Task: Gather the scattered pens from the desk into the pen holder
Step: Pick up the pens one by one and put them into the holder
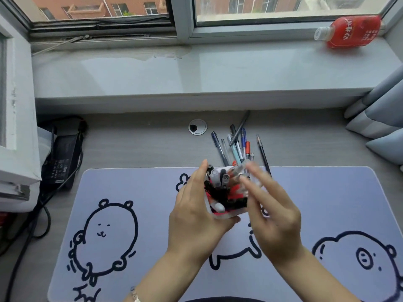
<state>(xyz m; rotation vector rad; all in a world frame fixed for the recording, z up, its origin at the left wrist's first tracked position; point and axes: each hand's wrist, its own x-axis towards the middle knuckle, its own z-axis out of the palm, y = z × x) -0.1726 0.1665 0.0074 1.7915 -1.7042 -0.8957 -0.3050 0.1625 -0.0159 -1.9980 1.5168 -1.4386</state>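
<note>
A white pen holder with a red inside stands on the desk mat, packed with several pens, their caps up. My left hand wraps its left side and front, thumb under the near rim. My right hand hovers over the holder's right side, blurred by motion, its fingers pinching a clear-barrelled pen whose tip hangs over the holder's mouth. Beyond the holder, several scattered pens lie fanned on the grey desk. A dark pencil lies to their right.
The lilac desk mat with cartoon drawings covers the near desk. A round cable grommet sits behind it. A black power brick with cables lies at far left. A red bottle lies on the windowsill. Curtain folds hang at right.
</note>
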